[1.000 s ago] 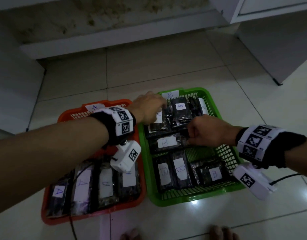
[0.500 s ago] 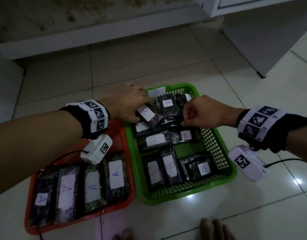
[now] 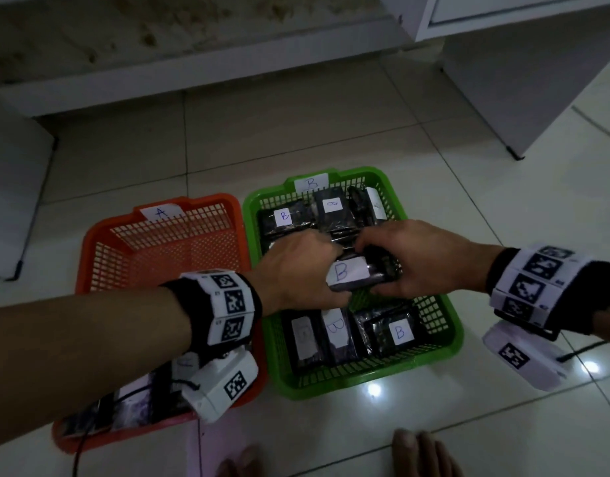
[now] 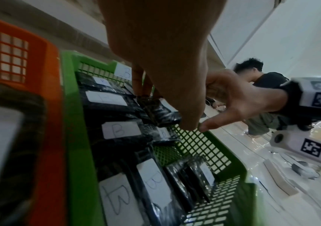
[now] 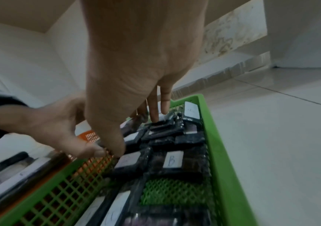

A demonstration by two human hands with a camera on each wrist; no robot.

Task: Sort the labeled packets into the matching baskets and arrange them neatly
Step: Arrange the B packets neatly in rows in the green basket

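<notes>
**Squaring a B packet over the green basket**

While your fingers are curling round the two ends of a dark packet, you are holding it just above the middle of the green basket. Your left hand is gripping the left end and your right hand is clasping the right end, thumb beneath and fingers over the far edge. Holding both ends is probably letting you level and turn it before you are setting it down in the bare mesh gap below.

The packet's white B label is facing up toward you, and its long axis is running left to right, across the basket, tilted slightly. The three B packets in the near row are lying with their long axes pointing away from you, so you are likely needing a turn to match them, unless you are starting a crosswise middle row. More B packets are lying loosely at the far end, some overlapping.

Outward to your left, the orange basket marked A is sitting just beside the green one on the tiled floor, its near packets mostly hidden behind your forearm.
</notes>
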